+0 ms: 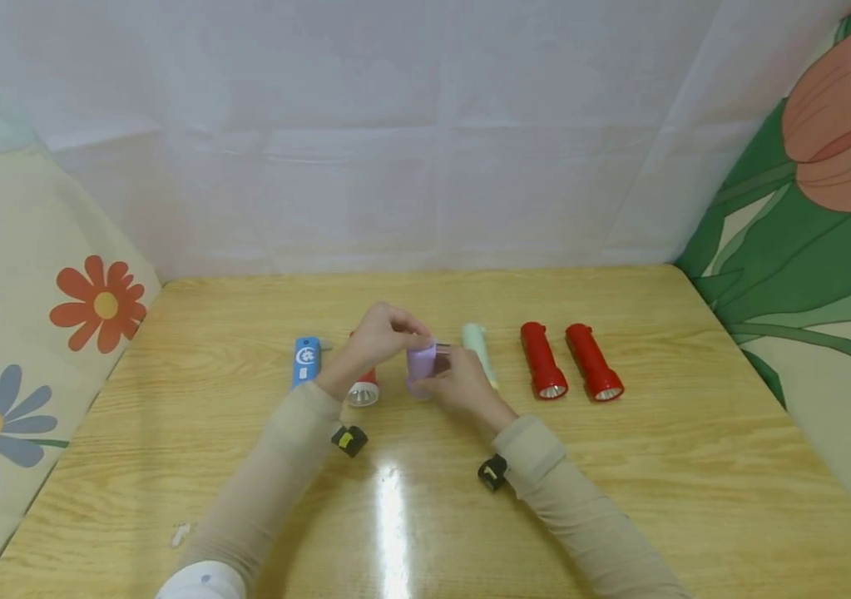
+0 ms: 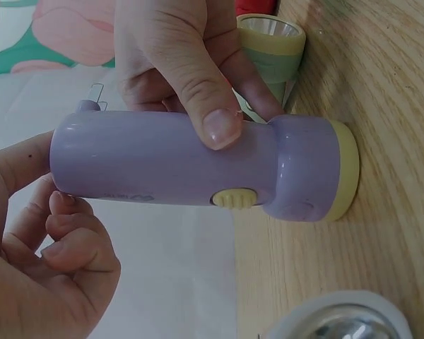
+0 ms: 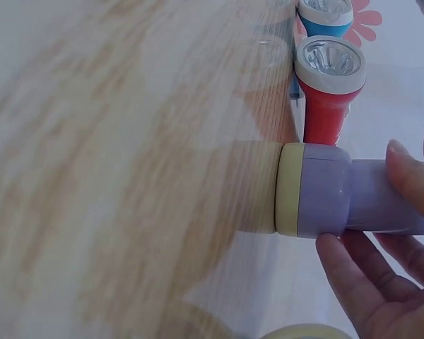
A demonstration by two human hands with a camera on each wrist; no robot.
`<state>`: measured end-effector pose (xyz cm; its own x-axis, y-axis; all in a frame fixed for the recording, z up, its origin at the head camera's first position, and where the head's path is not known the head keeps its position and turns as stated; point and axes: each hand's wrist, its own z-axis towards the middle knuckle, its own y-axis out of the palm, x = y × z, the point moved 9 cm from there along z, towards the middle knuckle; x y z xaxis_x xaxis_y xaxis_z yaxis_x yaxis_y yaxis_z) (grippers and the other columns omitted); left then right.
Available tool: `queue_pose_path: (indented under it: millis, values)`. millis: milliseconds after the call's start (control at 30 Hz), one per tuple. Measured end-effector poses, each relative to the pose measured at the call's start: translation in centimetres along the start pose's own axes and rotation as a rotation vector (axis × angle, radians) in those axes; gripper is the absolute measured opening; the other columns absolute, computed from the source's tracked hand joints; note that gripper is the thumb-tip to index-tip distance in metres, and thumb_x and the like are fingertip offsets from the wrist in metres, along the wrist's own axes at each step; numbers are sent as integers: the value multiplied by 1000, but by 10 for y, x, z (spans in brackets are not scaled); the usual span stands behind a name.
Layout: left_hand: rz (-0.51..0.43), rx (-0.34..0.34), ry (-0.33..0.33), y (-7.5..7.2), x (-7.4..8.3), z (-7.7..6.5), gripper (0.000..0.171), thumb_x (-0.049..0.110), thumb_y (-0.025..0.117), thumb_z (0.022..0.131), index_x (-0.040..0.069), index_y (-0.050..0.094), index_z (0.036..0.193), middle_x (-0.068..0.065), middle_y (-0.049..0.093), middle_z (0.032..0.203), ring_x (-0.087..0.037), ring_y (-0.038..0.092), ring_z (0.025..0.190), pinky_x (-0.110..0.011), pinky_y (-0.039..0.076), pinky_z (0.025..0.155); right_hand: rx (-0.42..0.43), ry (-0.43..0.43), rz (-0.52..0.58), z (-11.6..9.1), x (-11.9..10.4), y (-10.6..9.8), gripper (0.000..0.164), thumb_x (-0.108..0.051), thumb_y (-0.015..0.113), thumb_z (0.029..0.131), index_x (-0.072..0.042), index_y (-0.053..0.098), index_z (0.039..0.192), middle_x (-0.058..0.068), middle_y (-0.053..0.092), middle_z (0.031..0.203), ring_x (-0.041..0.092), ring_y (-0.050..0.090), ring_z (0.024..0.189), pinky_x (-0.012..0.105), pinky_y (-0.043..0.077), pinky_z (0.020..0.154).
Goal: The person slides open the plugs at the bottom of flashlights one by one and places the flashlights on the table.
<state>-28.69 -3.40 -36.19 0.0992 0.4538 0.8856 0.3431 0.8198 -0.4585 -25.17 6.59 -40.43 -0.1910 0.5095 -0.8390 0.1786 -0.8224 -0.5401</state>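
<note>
A purple flashlight (image 1: 421, 364) with a yellow rim stands lens-down on the wooden table. Its yellow switch (image 2: 234, 198) and, at the tail, its metal plug prongs (image 2: 95, 93) show in the left wrist view. My left hand (image 1: 388, 334) holds the tail end at the top with its fingertips. Lower down, my right hand (image 1: 462, 383) grips the body, thumb on one side and fingers on the other, close to the flared head (image 3: 325, 191). The lens is hidden against the table.
Left of the purple one lie a blue flashlight (image 1: 306, 359) and a red-and-white flashlight (image 1: 364, 393). To its right are a mint-green flashlight (image 1: 474, 339) and two red flashlights (image 1: 542, 360), (image 1: 593, 363). A white cloth (image 1: 425, 166) hangs behind the table.
</note>
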Motion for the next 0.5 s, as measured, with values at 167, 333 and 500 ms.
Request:
queue_pose_path:
  millis: [167,333,500]
  values:
    - [15,-5,75,0,3,-2,8,10,71,78,6,70,84,-3,64,79,-16,50,70,-24,42,61,-2,14,5,1,2,1,44,-14,78,70,-5,63,109,7,66,96,17,61,85,29,50,74]
    - [47,-16,154,-1,6,-4,7,11,70,79,8,70,85,-3,59,73,-16,46,65,-24,39,57,-8,31,30,1,4,2,45,-15,78,69,-7,62,111,6,66,97,17,61,86,30,50,74]
    - [40,-14,178,-3,6,-7,10,10,70,79,8,69,89,-3,58,74,-17,50,70,-25,43,61,-19,73,51,-1,7,2,47,-18,78,69,-11,62,113,3,65,100,16,59,88,31,50,77]
